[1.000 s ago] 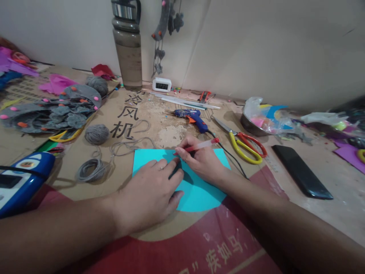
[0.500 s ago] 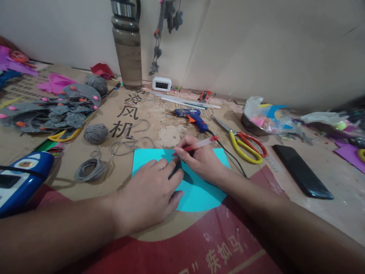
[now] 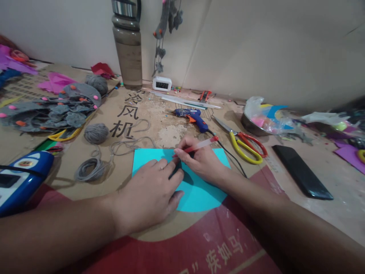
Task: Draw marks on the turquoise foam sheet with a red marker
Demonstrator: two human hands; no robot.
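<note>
A bright turquoise sheet with a curved near edge lies flat on the cardboard. My left hand rests palm down across its left part, fingers stretched out. In my right hand is a red pen with a pale barrel, pinched between thumb and fingers. Its tip is down at the sheet near the far edge, just beyond my left fingertips; any mark there is hidden by the hands.
Beyond the sheet lie a blue glue gun and scissors. Grey yarn is at left, with a blue-and-white device. A black phone lies at right. A tall bottle and small clock stand behind.
The hands and pen stay almost in place. The grey hanging decoration at the wall has swung and turned slightly.
</note>
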